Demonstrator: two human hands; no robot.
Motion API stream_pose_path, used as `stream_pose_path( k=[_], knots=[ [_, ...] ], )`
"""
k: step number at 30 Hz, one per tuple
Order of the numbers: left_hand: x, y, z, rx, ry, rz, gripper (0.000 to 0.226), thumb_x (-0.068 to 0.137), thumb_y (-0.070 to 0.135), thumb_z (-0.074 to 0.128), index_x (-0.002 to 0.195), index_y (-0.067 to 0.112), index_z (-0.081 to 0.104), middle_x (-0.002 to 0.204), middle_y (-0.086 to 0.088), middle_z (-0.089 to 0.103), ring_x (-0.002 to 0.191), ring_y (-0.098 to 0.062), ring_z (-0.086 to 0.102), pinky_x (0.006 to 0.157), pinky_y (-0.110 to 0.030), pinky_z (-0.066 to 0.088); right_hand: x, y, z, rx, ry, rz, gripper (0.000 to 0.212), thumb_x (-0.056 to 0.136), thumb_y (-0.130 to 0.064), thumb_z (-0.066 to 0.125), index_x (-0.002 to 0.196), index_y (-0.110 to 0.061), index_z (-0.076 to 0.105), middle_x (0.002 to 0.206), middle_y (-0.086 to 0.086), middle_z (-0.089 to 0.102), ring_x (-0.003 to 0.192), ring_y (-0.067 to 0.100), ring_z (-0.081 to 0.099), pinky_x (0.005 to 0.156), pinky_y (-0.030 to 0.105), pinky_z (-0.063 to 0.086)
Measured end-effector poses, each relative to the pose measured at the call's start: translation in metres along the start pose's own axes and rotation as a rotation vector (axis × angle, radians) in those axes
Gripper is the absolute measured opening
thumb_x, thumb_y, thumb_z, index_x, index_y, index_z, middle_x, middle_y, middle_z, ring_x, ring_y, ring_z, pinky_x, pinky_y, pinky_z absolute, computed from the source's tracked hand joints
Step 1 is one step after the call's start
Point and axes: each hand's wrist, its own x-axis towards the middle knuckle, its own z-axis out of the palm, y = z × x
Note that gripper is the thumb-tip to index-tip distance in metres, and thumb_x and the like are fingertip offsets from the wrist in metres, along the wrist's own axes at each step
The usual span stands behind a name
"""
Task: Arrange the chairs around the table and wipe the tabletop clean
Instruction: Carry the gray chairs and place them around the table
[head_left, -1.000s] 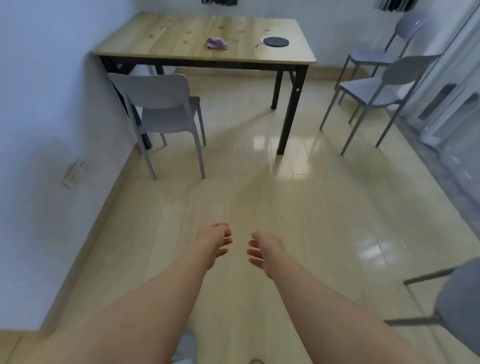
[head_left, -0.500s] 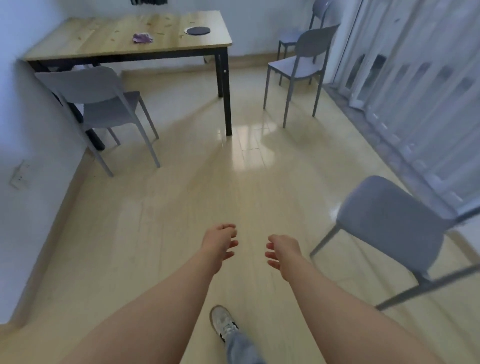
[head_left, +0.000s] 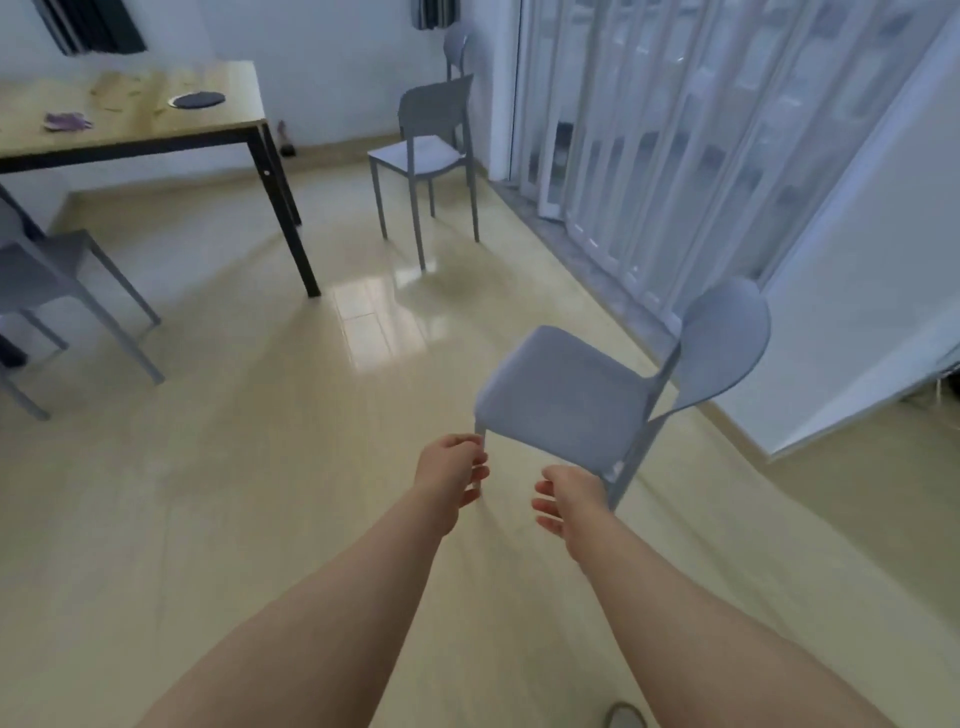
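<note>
Left hand (head_left: 451, 470), right hand (head_left: 569, 496) both loose, empty, near front of chair (head_left: 566, 400); chair well apart from table (head_left: 156, 132). Risk: one-sided grab tips light chair, legs scrape floor (head_left: 234, 467)

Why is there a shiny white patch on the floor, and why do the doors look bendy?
Head view: the glossy beige floor mirrors light from the white folding doors, giving glare beside the black table leg; head view: the wide-angle lens bows straight lines near the edges; head view: slight blur softens the nearest grey plastic chair.
</note>
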Motion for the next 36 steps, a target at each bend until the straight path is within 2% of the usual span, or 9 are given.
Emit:
stream_pose_path(
  k=[4, 9, 13, 16, 21, 26, 29, 32, 36],
  knots=[
    [-0.002, 0.002, 0.121, 0.006, -0.050, -0.038, 0.016, 0.092, 0.006, 0.046, 0.100, 0.014, 0.056, 0.083, -0.002, 0.056, 0.072, -0.013, 0.056, 0.063, -0.026, 0.043, 0.038, -0.038, -0.110, 0.012, 0.051, -0.019, 0.014, 0.090, -0.009, 0.048, 0.076, -0.013, 0.051, 0.070, 0.003, 0.052, 0.056, 0.017, 0.049, 0.051, 0.024, 0.038],
    [0.002, 0.004, 0.214, 0.035, -0.127, -0.175, 0.013, 0.093, 0.009, 0.045, 0.101, 0.014, 0.054, 0.086, -0.004, 0.055, 0.081, -0.017, 0.056, 0.069, -0.032, 0.046, 0.074, -0.082, -0.191, -0.006, 0.143, -0.032, 0.011, 0.090, -0.011, 0.048, 0.080, -0.011, 0.054, 0.069, 0.003, 0.052, 0.055, 0.017, 0.050, 0.053, 0.027, 0.040],
    [0.020, 0.015, 0.255, 0.080, -0.134, -0.276, 0.015, 0.094, 0.013, 0.047, 0.106, 0.007, 0.054, 0.090, -0.007, 0.057, 0.079, -0.018, 0.056, 0.054, -0.035, 0.047, 0.102, -0.112, -0.212, 0.018, 0.162, -0.032, 0.016, 0.091, -0.012, 0.047, 0.076, -0.011, 0.053, 0.073, 0.004, 0.054, 0.060, 0.018, 0.052, 0.058, 0.028, 0.043],
    [0.035, 0.024, 0.275, 0.107, -0.104, -0.313, 0.017, 0.094, 0.017, 0.046, 0.102, 0.007, 0.056, 0.088, -0.007, 0.058, 0.079, -0.018, 0.056, 0.058, -0.037, 0.050, 0.119, -0.131, -0.216, 0.026, 0.153, -0.040, 0.018, 0.092, -0.015, 0.048, 0.074, -0.014, 0.051, 0.076, 0.003, 0.054, 0.064, 0.019, 0.052, 0.065, 0.032, 0.045],
    [0.057, 0.027, 0.308, -0.049, -0.067, -0.418, 0.044, 0.094, 0.041, 0.046, 0.092, -0.002, 0.059, 0.086, -0.014, 0.061, 0.077, -0.024, 0.060, 0.062, -0.040, 0.055, 0.145, -0.157, -0.225, 0.016, 0.174, -0.025, 0.017, 0.091, -0.013, 0.048, 0.074, -0.012, 0.054, 0.075, 0.006, 0.055, 0.067, 0.020, 0.054, 0.071, 0.034, 0.047],
    [0.074, 0.032, 0.329, -0.234, 0.104, -0.445, 0.012, 0.093, 0.009, 0.052, 0.099, -0.001, 0.051, 0.076, -0.014, 0.052, 0.062, -0.022, 0.051, 0.068, -0.035, 0.050, 0.167, -0.166, -0.231, 0.029, 0.156, 0.024, 0.013, 0.087, -0.008, 0.050, 0.076, -0.008, 0.057, 0.073, 0.010, 0.058, 0.061, 0.021, 0.054, 0.066, 0.032, 0.047],
    [0.088, 0.025, 0.334, -0.288, 0.098, -0.432, 0.023, 0.088, -0.008, 0.050, 0.111, -0.002, 0.051, 0.078, -0.014, 0.050, 0.060, -0.020, 0.049, 0.065, -0.031, 0.050, 0.183, -0.172, -0.236, 0.022, 0.152, 0.011, 0.010, 0.088, -0.010, 0.050, 0.091, -0.004, 0.057, 0.086, 0.016, 0.063, 0.063, 0.023, 0.059, 0.061, 0.031, 0.048],
    [0.100, 0.018, 0.338, -0.350, 0.231, -0.452, 0.035, 0.085, -0.013, 0.051, 0.120, -0.007, 0.051, 0.099, -0.021, 0.057, 0.062, -0.024, 0.053, 0.062, -0.030, 0.049, 0.198, -0.183, -0.238, 0.002, 0.128, 0.003, 0.022, 0.090, -0.010, 0.049, 0.111, -0.003, 0.051, 0.103, 0.017, 0.063, 0.074, 0.028, 0.063, 0.066, 0.037, 0.053],
    [0.100, 0.019, 0.342, -0.488, 0.381, -0.434, 0.032, 0.084, -0.016, 0.046, 0.111, -0.002, 0.054, 0.100, -0.018, 0.058, 0.064, -0.026, 0.058, 0.052, -0.031, 0.048, 0.203, -0.194, -0.237, 0.018, 0.079, 0.043, 0.018, 0.093, -0.001, 0.041, 0.107, -0.005, 0.051, 0.100, 0.017, 0.061, 0.079, 0.033, 0.062, 0.060, 0.040, 0.052]
  ],
)
